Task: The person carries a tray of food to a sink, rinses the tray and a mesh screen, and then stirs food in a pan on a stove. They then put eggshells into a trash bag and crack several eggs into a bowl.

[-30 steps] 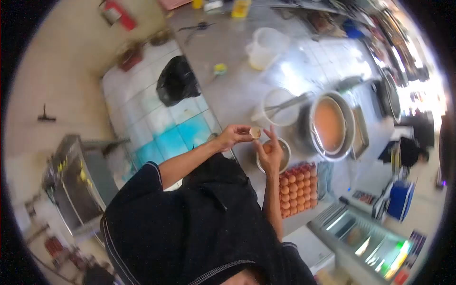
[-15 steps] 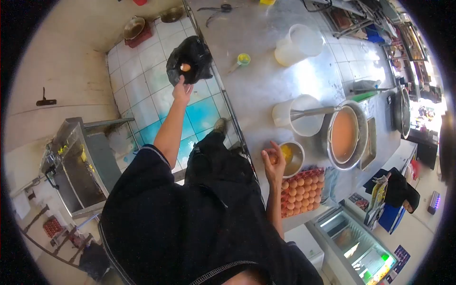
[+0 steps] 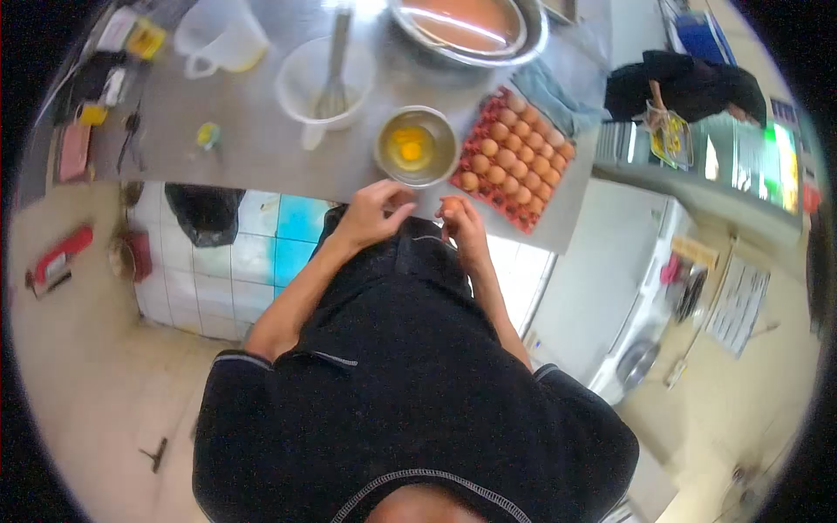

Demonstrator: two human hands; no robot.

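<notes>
A small metal bowl (image 3: pixel 381 166) stands near the table's edge with raw egg and several yellow yolks (image 3: pixel 410 145) in it. My left hand (image 3: pixel 377 214) is just below the bowl's near rim, fingers curved and apart, with nothing visible in them. To its right, my right hand (image 3: pixel 466 230) grips a brown egg (image 3: pixel 452 206) between thumb and fingers; part of the egg is hidden. Right of the bowl lies a red egg tray (image 3: pixel 527 223) with several rows of brown eggs (image 3: pixel 509 159).
Behind the bowl stand a white plastic jug (image 3: pixel 293 87) with a whisk (image 3: pixel 334 83) in it and a larger jug (image 3: pixel 222 39). A big metal basin (image 3: pixel 536 39) of orange liquid is at the back. A black bag (image 3: pixel 205 213) hangs below the table's edge at left.
My left hand has come back from the black bag, where an eggshell showed, to beside the bowl. My right hand, with the egg, is now right of it. The view has turned.
</notes>
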